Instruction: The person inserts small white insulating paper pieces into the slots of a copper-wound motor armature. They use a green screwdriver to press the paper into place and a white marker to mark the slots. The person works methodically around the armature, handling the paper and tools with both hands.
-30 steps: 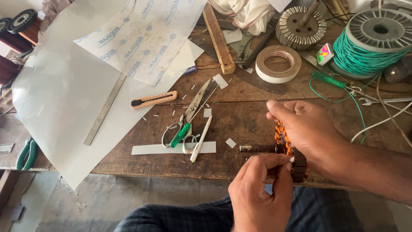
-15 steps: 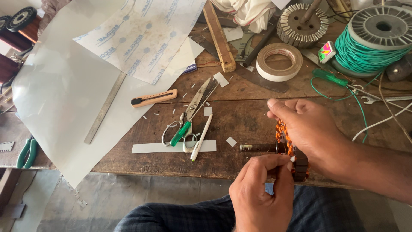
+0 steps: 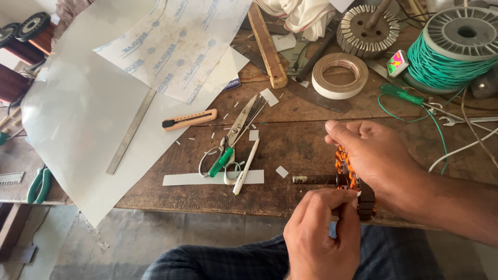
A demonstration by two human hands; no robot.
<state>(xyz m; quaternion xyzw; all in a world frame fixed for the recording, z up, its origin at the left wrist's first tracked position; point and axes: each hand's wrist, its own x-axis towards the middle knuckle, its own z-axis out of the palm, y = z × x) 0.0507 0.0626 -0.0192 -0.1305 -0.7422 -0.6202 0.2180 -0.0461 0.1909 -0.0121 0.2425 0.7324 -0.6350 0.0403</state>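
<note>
Both hands close on one small motor armature at the near edge of the desk, toward its right end. From the head camera, the right hand wraps over the top of the armature, fingers curled down around its copper-orange windings, so that only part of the coil and the dark slotted core below show. The left hand comes up from below the desk edge, thumb and fingers pinched together against the near face of the windings; whatever it pinches is too small to make out. A dark steel shaft sticks out of the armature to the left, lying level just above the wood.

Left of the shaft lie a white paper strip along the near edge, a white pen crossing it, and scissors with a green-wrapped handle. Farther left, an orange utility knife and a steel ruler rest on a large grey sheet overhanging the desk's left end. Toward the far edge sit a roll of tape, a wooden block, a round slotted stator core, and, at the far right corner, a spool of green wire. Green-handled pliers lie on a lower surface at left.
</note>
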